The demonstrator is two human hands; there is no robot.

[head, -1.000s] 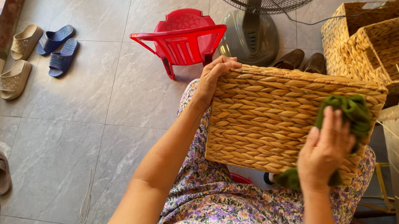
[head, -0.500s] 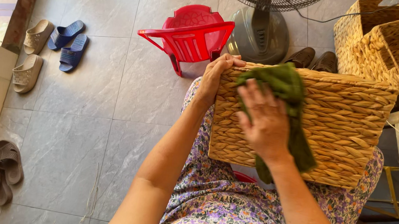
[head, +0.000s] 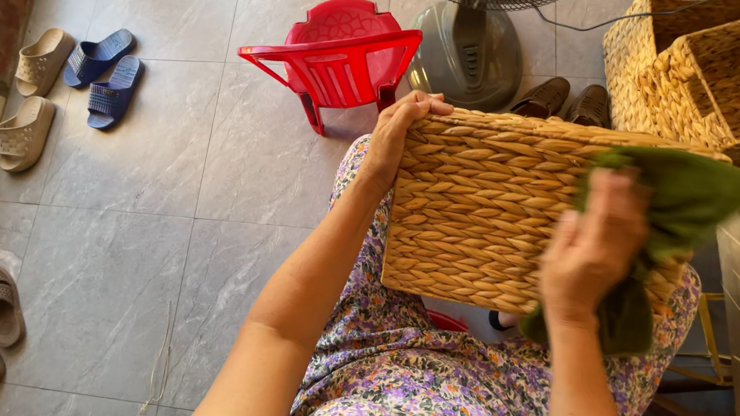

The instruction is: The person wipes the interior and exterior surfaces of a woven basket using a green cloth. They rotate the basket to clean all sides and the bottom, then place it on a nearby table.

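Wiping woven basket [head: 487, 217] w/ green cloth [head: 689, 194]: right hand [head: 593, 248] clamped on cloth at basket's right side; left hand [head: 401, 134] grips basket's left corner. Next prob needs steady hold, cloth on unwiped weave.

You have a woven basket [head: 489, 207] resting on your lap, its side turned up toward you. Your left hand [head: 399, 133] grips its upper left corner, fingers hooked over the rim. Your right hand [head: 594, 244] presses a green cloth [head: 689, 194] against the basket's right side, and the cloth hangs down past the lower edge. Beyond the basket a red plastic chair [head: 339, 60] and a standing fan [head: 473, 26] stand on the grey tiled floor [head: 143, 202]. More woven baskets [head: 738, 68] sit at the upper right.
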